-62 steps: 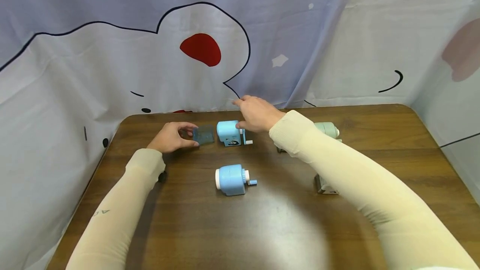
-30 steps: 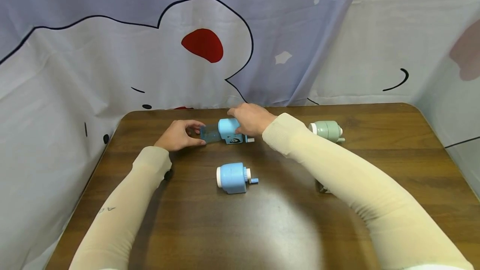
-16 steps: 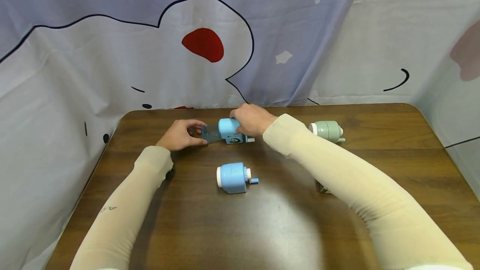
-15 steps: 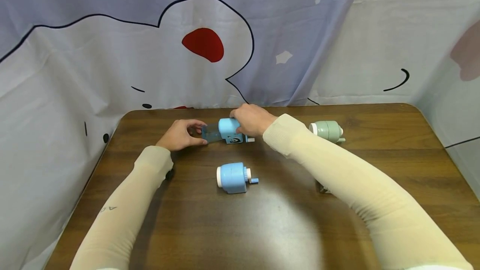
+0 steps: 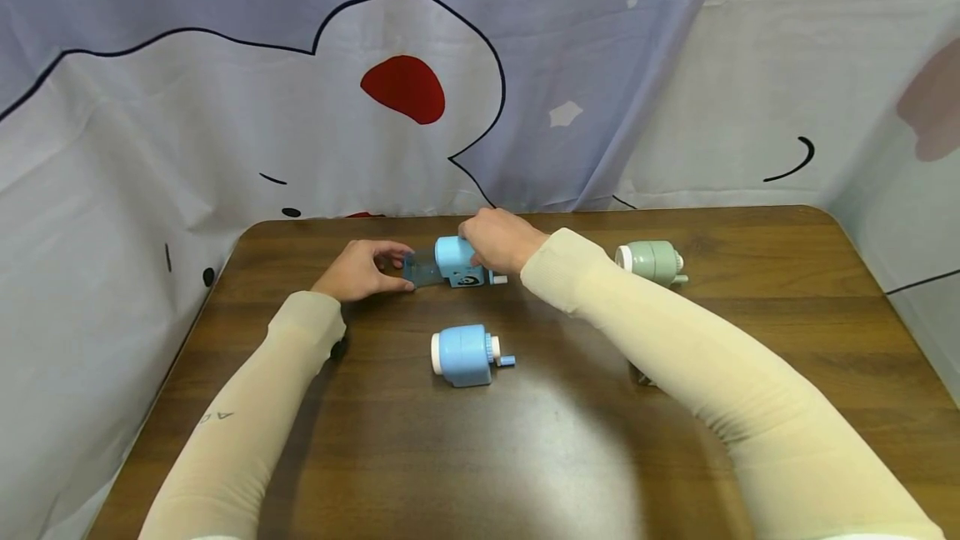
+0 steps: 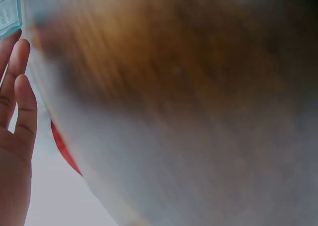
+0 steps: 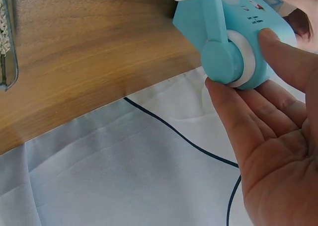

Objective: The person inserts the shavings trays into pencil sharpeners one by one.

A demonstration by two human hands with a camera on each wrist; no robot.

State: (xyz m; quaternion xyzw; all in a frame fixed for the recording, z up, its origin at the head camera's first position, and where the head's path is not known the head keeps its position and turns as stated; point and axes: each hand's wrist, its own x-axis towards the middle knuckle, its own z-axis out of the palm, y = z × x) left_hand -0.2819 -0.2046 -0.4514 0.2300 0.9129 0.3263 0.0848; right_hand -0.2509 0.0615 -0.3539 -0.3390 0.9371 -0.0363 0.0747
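The clear blue shavings drawer meets the penguin pencil sharpener opposite its crank, the two in line; how deep it sits, cannot tell. Left hand, nearer the drawer, pinches its outer end; right hand grasps the sharpener's crank side.

The right hand is partly covering the turquoise sharpener; right of it, a sleeve is mostly hiding a dark object.

Head view high, wrist views close.
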